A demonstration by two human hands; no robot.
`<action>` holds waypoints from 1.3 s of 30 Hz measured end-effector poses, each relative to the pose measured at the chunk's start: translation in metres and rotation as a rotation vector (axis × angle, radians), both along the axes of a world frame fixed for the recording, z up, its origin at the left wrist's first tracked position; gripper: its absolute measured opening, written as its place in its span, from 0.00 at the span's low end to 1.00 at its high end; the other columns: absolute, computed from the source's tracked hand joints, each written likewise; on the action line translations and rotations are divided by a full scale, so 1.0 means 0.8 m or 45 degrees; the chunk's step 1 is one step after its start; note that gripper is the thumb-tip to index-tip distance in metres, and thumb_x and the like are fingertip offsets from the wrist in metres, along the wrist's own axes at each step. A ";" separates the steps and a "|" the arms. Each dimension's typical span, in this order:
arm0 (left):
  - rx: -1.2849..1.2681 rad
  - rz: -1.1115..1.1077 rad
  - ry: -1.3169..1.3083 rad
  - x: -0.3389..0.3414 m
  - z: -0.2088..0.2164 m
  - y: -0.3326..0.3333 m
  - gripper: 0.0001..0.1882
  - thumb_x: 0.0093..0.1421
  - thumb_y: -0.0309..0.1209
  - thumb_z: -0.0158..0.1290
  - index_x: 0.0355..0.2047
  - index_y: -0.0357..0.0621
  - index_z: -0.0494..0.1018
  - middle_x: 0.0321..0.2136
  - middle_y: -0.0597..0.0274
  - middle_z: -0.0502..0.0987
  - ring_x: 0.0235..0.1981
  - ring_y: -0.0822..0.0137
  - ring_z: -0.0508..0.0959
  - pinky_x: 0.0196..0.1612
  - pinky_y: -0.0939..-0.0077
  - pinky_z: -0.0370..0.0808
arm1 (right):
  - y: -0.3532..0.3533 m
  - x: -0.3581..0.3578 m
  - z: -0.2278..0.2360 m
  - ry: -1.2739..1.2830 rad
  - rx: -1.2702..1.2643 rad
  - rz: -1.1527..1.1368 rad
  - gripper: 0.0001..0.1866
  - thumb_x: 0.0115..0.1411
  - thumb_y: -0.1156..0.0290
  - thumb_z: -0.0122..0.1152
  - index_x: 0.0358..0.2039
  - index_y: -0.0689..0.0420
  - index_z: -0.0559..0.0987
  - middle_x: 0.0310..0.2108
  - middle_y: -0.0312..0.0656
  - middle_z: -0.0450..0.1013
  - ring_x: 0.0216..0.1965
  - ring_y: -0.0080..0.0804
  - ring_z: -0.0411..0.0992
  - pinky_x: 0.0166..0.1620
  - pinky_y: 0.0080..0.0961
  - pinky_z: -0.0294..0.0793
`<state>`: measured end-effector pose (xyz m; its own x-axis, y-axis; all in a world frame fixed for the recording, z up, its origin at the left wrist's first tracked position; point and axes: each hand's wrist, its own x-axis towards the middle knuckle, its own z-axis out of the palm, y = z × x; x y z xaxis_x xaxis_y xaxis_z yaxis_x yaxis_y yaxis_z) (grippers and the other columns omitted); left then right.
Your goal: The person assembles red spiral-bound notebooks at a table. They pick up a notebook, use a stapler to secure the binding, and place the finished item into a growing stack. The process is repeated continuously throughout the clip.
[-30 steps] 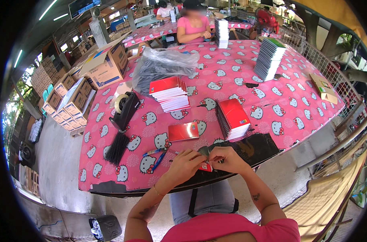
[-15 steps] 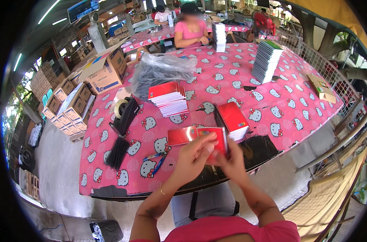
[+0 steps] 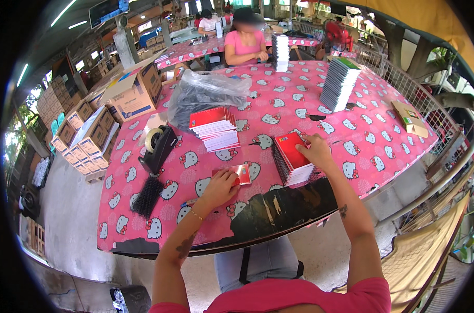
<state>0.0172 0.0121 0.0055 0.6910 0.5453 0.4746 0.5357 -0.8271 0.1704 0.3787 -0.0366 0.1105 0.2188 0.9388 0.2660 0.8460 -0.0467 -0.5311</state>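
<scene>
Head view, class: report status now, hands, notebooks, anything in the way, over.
Left hand flat on small red notebook. Right hand on top of red notebook stack. Nothing between them; tape dispenser off left.

Tabletop (image 3: 320,112): glossy pink printed plastic cloth, worn through to a dark, rough patch (image 3: 278,206) at the near edge. Notebooks (image 3: 294,156): glossy red card covers, matt white paper edges, wire spirals. Loose red cover (image 3: 240,172): shiny. Bag (image 3: 205,94): crinkled translucent plastic. Boxes (image 3: 135,94): matt brown cardboard.
</scene>
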 end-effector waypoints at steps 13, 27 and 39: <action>-0.037 -0.031 -0.044 0.028 0.026 -0.034 0.06 0.61 0.31 0.55 0.35 0.42 0.74 0.33 0.58 0.76 0.39 0.54 0.77 0.43 0.58 0.75 | -0.109 -0.162 -0.075 0.485 0.227 0.662 0.33 0.56 0.68 0.69 0.62 0.57 0.69 0.55 0.52 0.67 0.55 0.47 0.68 0.58 0.36 0.68; 0.030 -0.088 -0.018 0.033 0.072 -0.095 0.12 0.54 0.28 0.55 0.40 0.42 0.73 0.35 0.53 0.77 0.38 0.53 0.78 0.41 0.57 0.74 | -0.099 -0.176 -0.092 0.666 0.394 0.644 0.33 0.53 0.79 0.70 0.59 0.61 0.69 0.46 0.48 0.75 0.49 0.34 0.75 0.53 0.28 0.73; 0.294 1.526 0.287 -0.251 -0.021 -0.029 0.10 0.55 0.27 0.56 0.38 0.39 0.74 0.36 0.54 0.73 0.39 0.55 0.74 0.40 0.65 0.76 | -0.117 -0.192 -0.145 1.371 -0.050 0.635 0.13 0.57 0.85 0.64 0.41 0.60 0.75 0.40 0.39 0.75 0.42 0.21 0.73 0.47 0.19 0.73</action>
<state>-0.1837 -0.0109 -0.0113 -0.1067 0.8086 0.5787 0.9726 0.2057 -0.1082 0.2252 -0.1302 -0.0059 -0.0800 0.9871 0.1385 -0.1059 0.1297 -0.9859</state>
